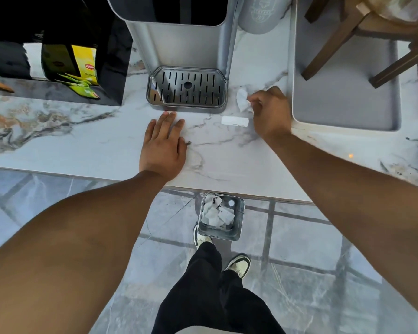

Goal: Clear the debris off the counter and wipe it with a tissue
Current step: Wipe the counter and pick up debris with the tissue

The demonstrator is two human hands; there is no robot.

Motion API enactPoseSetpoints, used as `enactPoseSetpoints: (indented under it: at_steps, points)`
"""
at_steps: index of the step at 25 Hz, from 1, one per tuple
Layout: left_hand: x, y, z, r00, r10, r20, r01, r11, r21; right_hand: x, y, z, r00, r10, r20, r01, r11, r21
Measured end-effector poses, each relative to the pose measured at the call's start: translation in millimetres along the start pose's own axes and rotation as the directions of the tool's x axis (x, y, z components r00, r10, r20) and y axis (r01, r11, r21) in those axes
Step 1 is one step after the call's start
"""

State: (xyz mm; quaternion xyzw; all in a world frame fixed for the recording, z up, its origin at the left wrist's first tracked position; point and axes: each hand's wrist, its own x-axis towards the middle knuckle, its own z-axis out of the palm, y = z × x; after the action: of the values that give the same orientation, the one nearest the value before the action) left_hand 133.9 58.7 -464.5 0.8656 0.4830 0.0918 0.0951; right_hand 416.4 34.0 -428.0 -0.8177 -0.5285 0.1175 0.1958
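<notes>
A white marble counter point(82, 145) runs across the view. My right hand point(272, 112) pinches a crumpled white scrap of paper point(241, 99) lying just right of the dispenser's drip tray. A flat white paper strip point(234, 121) lies on the counter below that scrap, beside my right wrist. My left hand point(163, 143) rests flat on the counter with fingers spread, holding nothing. A tiny dark speck point(188, 142) sits by its thumb. On the floor below the counter edge stands a small grey bin point(238, 227) with several crumpled papers inside.
A grey water dispenser point(179, 47) with a slotted drip tray point(187, 89) stands at the back centre. Yellow tea packets point(82, 75) lie in a black holder at left. A grey tray point(343, 92) carrying a wooden stand sits at right. My feet stand by the bin.
</notes>
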Motion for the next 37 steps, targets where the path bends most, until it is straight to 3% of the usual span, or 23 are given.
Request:
enactPoseSetpoints:
  at_steps: [6,8,12,17,22,33,37]
  points:
    - [-1,1,-3,1.0,-0.006,0.016,0.006,1.0,-0.001,-112,-3,2,0.98,-0.196,-0.027,0.197,0.946,0.259]
    - [-1,1,-3,1.0,-0.005,0.018,0.005,1.0,-0.003,-153,-4,3,0.968,-0.245,0.056,0.214,0.92,0.328]
    - [0,3,-4,1.0,-0.004,0.025,0.004,1.0,0.0,-217,-1,-4,0.875,-0.396,0.278,0.263,0.872,0.414]
    - [-1,1,-3,1.0,0.001,0.016,-0.001,1.0,-0.001,-205,2,-12,0.981,-0.178,0.079,0.13,0.9,0.416]
    - [0,0,0,1.0,0.005,0.01,-0.005,1.0,0.002,-156,-10,-4,0.996,-0.068,-0.057,0.084,0.933,0.349]
    - [0,-2,2,1.0,0.015,0.019,-0.015,1.0,-0.01,-142,-26,9,0.996,-0.068,0.054,0.054,0.973,0.226]
    - [-1,-2,-2,0.998,0.023,0.051,-0.022,1.0,-0.019,-147,-22,-2,1.0,-0.015,-0.007,0.017,0.972,0.235]
